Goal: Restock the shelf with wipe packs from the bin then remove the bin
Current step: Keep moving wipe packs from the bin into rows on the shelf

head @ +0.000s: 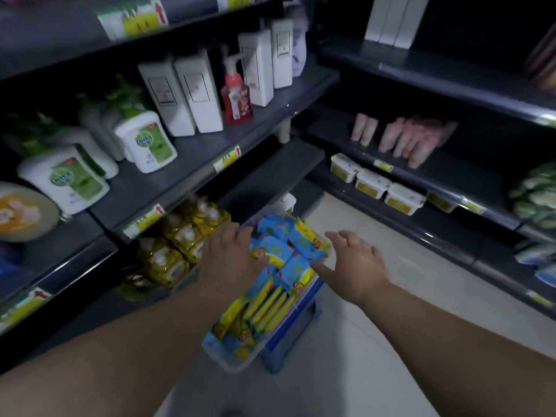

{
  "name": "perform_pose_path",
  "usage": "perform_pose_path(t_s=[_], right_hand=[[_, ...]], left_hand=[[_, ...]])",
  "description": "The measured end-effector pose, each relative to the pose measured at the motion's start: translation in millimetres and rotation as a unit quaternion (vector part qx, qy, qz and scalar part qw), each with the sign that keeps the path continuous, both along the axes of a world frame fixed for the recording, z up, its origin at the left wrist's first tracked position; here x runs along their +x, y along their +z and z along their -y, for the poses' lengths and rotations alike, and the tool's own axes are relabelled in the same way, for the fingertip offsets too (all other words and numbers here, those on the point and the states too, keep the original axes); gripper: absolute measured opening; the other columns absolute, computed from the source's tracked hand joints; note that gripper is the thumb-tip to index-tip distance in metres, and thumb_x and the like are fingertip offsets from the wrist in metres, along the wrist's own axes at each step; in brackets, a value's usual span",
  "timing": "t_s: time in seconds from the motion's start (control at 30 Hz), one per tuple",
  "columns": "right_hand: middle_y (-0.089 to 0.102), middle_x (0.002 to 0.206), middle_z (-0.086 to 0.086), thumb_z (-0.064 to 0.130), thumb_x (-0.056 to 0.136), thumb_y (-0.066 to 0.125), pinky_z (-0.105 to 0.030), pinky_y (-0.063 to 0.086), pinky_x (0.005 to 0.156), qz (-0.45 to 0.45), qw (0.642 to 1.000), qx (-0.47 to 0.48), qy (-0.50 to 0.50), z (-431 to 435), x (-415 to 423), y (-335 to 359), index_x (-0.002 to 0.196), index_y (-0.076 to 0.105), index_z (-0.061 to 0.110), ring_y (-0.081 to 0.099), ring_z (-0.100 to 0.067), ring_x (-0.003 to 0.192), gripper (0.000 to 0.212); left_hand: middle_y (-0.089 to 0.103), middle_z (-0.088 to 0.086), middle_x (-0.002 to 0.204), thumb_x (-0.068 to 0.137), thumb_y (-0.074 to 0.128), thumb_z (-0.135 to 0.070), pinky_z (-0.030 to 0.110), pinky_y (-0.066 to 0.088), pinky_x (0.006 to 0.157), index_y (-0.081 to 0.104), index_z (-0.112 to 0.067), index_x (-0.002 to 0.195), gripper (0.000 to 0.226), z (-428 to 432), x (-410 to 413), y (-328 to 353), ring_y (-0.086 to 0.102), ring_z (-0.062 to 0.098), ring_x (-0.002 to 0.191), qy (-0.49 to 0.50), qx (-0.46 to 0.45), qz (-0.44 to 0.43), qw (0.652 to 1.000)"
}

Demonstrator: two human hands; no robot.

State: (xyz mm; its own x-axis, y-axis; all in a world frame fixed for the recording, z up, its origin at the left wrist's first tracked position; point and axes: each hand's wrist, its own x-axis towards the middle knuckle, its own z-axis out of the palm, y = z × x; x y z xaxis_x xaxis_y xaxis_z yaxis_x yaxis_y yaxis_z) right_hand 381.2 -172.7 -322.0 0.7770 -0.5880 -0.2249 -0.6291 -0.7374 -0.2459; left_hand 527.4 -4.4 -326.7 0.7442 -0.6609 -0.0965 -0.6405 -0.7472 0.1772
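Observation:
A clear plastic bin (237, 364) full of blue and yellow wipe packs (285, 251) stands on a blue stool (288, 341) in front of the dark shelves. My left hand (231, 254) lies over the bin's left side, palm down, fingers reaching onto the packs. My right hand (352, 263) hovers over the bin's right rim with fingers spread and relaxed, thumb near a pack. Neither hand grips anything that I can see. A dark shelf board (270, 176) behind the bin is bare.
Yellow refill pouches (180, 236) fill the low shelf left of the bin. Handwash bottles (144, 142) and white cartons (195, 91) stand on the shelf above. Small white tubs (373, 183) line the right-hand shelf. Pale tiled floor (376, 296) lies to the right.

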Motion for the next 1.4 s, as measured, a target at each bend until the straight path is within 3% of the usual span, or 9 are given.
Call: perform_pose_path(t_s=[0.4, 0.53, 0.63, 0.7, 0.8, 0.87, 1.1, 1.23, 1.4], right_hand=[[0.036, 0.149, 0.000, 0.058, 0.088, 0.054, -0.035, 0.035, 0.109, -0.018, 0.996, 0.087, 0.001, -31, 6, -144, 0.146, 0.034, 0.028, 0.040, -0.021, 0.134, 0.068], [0.040, 0.146, 0.002, 0.051, 0.089, 0.057, -0.034, 0.036, 0.106, 0.010, 0.994, 0.107, 0.005, -37, 10, -160, 0.143, 0.039, 0.027, 0.043, -0.019, 0.130, 0.062], [0.044, 0.141, 0.004, 0.048, 0.090, 0.058, -0.031, 0.037, 0.103, 0.030, 0.993, 0.115, 0.010, -40, 14, -161, 0.141, 0.042, 0.026, 0.046, -0.017, 0.126, 0.058], [0.045, 0.139, 0.004, 0.046, 0.090, 0.059, -0.029, 0.036, 0.102, 0.047, 0.991, 0.126, -0.001, -40, 18, -158, 0.140, 0.043, 0.026, 0.046, -0.016, 0.124, 0.056], [0.045, 0.140, 0.004, 0.043, 0.090, 0.062, -0.025, 0.036, 0.099, 0.079, 0.980, 0.178, -0.046, -41, 26, -154, 0.141, 0.042, 0.027, 0.047, -0.015, 0.125, 0.058], [0.049, 0.138, 0.003, 0.041, 0.088, 0.064, -0.025, 0.039, 0.097, 0.120, 0.956, 0.249, -0.101, -42, 36, -148, 0.141, 0.043, 0.027, 0.052, -0.015, 0.121, 0.058], [0.062, 0.124, -0.006, 0.032, 0.095, 0.057, -0.035, 0.059, 0.071, 0.167, 0.770, 0.562, -0.251, -40, 60, -135, 0.137, 0.046, 0.032, 0.066, -0.025, 0.105, 0.043], [0.061, 0.127, -0.005, 0.027, 0.095, 0.059, -0.034, 0.057, 0.080, 0.142, 0.829, 0.509, -0.183, -32, 65, -141, 0.133, 0.051, 0.031, 0.065, -0.016, 0.103, 0.040], [0.064, 0.110, 0.001, 0.019, 0.094, 0.060, -0.019, 0.053, 0.081, 0.128, 0.886, 0.441, -0.071, -33, 80, -146, 0.123, 0.061, 0.028, 0.063, 0.002, 0.088, 0.030]], left_hand=[[0.029, -0.002, 0.154, 0.094, 0.045, -0.054, 0.044, 0.007, 0.119, 0.029, -0.025, 0.148, 0.063, 1, 8, -152, 0.021, 0.019, 0.143, -0.051, 0.130, -0.108, 0.984], [0.050, -0.005, 0.138, 0.095, 0.046, -0.049, 0.046, -0.006, 0.117, 0.035, -0.024, 0.144, 0.056, 7, 6, -170, 0.032, 0.015, 0.138, -0.072, 0.126, -0.111, 0.983], [0.064, -0.005, 0.108, 0.096, 0.047, -0.039, 0.043, -0.006, 0.118, 0.049, -0.023, 0.131, 0.039, 7, 10, -170, 0.056, 0.014, 0.111, -0.056, 0.089, -0.087, 0.991], [0.066, -0.003, 0.096, 0.095, 0.049, -0.036, 0.041, 0.000, 0.119, 0.050, -0.022, 0.130, 0.038, 6, 13, -162, 0.060, 0.017, 0.099, -0.036, 0.048, -0.100, 0.993], [0.065, 0.003, 0.100, 0.095, 0.054, -0.031, 0.038, 0.044, 0.096, 0.043, -0.025, 0.139, 0.046, 7, 18, -138, 0.061, 0.022, 0.089, 0.043, -0.096, -0.210, 0.972], [0.064, 0.000, 0.102, 0.094, 0.057, -0.027, 0.036, 0.052, 0.071, 0.038, -0.033, 0.140, 0.051, 9, 21, -121, 0.062, 0.019, 0.086, 0.077, -0.204, -0.276, 0.936], [0.064, -0.005, 0.100, 0.086, 0.067, -0.010, 0.031, 0.058, 0.068, 0.052, -0.035, 0.115, 0.041, 6, 29, -98, 0.066, 0.009, 0.080, 0.132, -0.372, -0.422, 0.816], [0.061, 0.000, 0.094, 0.080, 0.076, -0.022, 0.038, 0.059, 0.073, 0.056, -0.022, 0.092, 0.023, -8, 50, -99, 0.066, 0.020, 0.088, 0.165, -0.319, -0.463, 0.810], [0.061, -0.003, 0.101, 0.083, 0.073, -0.021, 0.031, 0.056, 0.074, 0.057, -0.025, 0.118, 0.038, -23, 63, -106, 0.064, 0.014, 0.090, 0.132, -0.218, -0.474, 0.843]])
